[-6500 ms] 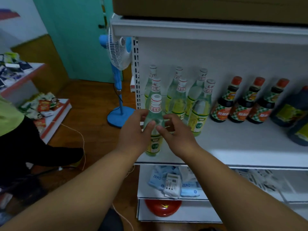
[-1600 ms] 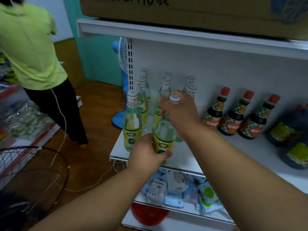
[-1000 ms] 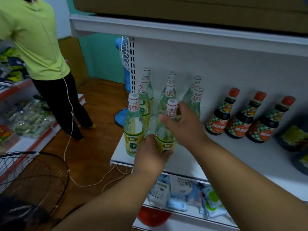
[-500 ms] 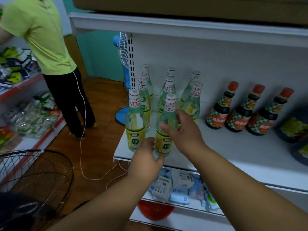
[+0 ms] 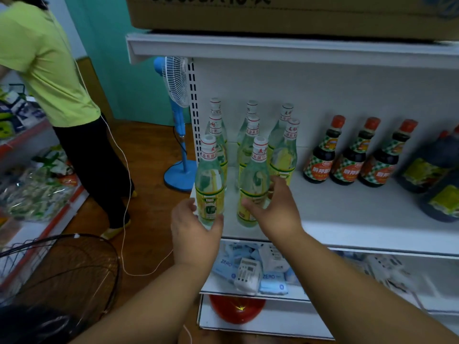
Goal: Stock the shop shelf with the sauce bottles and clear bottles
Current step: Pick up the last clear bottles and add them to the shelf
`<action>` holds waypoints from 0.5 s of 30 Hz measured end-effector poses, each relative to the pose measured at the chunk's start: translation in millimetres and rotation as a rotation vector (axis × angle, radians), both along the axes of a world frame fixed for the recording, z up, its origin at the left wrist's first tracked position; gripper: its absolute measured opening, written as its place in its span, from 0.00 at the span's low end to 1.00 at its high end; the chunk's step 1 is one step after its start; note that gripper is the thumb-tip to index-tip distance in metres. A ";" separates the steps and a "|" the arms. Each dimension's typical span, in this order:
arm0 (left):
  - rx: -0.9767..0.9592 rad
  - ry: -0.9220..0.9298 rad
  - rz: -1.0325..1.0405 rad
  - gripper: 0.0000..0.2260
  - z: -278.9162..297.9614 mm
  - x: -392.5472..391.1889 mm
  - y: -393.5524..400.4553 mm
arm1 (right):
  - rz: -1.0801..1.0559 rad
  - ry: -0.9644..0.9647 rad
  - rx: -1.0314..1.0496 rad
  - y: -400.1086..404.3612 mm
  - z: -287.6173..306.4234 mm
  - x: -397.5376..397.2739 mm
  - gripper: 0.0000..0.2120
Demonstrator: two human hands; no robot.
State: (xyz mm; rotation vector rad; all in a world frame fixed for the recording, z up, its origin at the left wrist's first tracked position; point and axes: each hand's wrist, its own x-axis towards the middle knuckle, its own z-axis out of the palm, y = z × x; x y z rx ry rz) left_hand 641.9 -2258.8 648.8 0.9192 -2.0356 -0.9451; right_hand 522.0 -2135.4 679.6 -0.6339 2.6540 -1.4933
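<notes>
Several clear bottles with white caps and yellow-green labels stand in rows at the left end of the white shelf (image 5: 347, 214). My left hand (image 5: 193, 232) cups the base of the front-left clear bottle (image 5: 208, 180) at the shelf's front corner. My right hand (image 5: 275, 212) wraps the lower part of the front clear bottle (image 5: 253, 180) beside it, thumb on the label. Both bottles stand upright on the shelf. Three dark sauce bottles (image 5: 352, 157) with red caps and checked labels line up to the right.
Two large dark jugs (image 5: 437, 175) fill the shelf's right end. A cardboard box (image 5: 273, 13) lies on the board above. Packets (image 5: 250, 271) and a red object (image 5: 237, 309) sit on lower shelves. A person in a green shirt (image 5: 49, 70), a blue fan (image 5: 178, 120) and a wire basket (image 5: 64, 269) are at the left.
My left hand has shifted from the middle front bottle to the front-left bottle. My right hand has slid down from that bottle's neck to its body. The person has stepped further left.
</notes>
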 end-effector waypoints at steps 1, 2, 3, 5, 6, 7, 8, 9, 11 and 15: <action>-0.001 -0.013 0.011 0.31 0.9 -2.4 -4.4 | -0.012 -0.004 -0.011 -2.1 -2.3 2.5 0.36; 0.000 -0.031 0.011 0.34 2.3 -5.2 -8.5 | -0.026 -0.012 -0.016 -4.6 -3.6 3.7 0.36; 0.005 -0.053 0.003 0.36 2.4 -8.9 -12.7 | -0.040 -0.020 -0.015 -6.6 -4.5 3.7 0.36; 0.021 -0.102 -0.029 0.38 2.2 -17.2 -20.2 | -0.057 -0.014 0.000 -10.2 -6.7 1.5 0.33; 0.032 -0.114 -0.056 0.37 1.4 -21.1 -23.4 | -0.060 -0.009 0.009 -11.5 -8.3 0.3 0.32; 0.046 -0.114 -0.085 0.34 0.9 -24.6 -26.0 | -0.063 -0.007 0.014 -12.4 -10.4 -1.2 0.31; 0.058 -0.111 -0.108 0.31 -0.2 -27.8 -28.3 | -0.064 -0.007 0.019 -13.2 -11.8 -2.4 0.30; 0.063 -0.114 -0.121 0.29 -0.1 -29.7 -29.8 | -0.064 -0.009 0.021 -13.6 -13.4 -3.6 0.30; 0.056 -0.121 -0.129 0.26 -1.4 -31.8 -34.3 | -0.064 -0.011 0.024 -13.9 -15.2 -6.4 0.31; 0.040 -0.137 -0.153 0.25 -6.3 -34.4 -41.9 | -0.066 -0.014 0.050 -14.6 -16.5 -9.3 0.31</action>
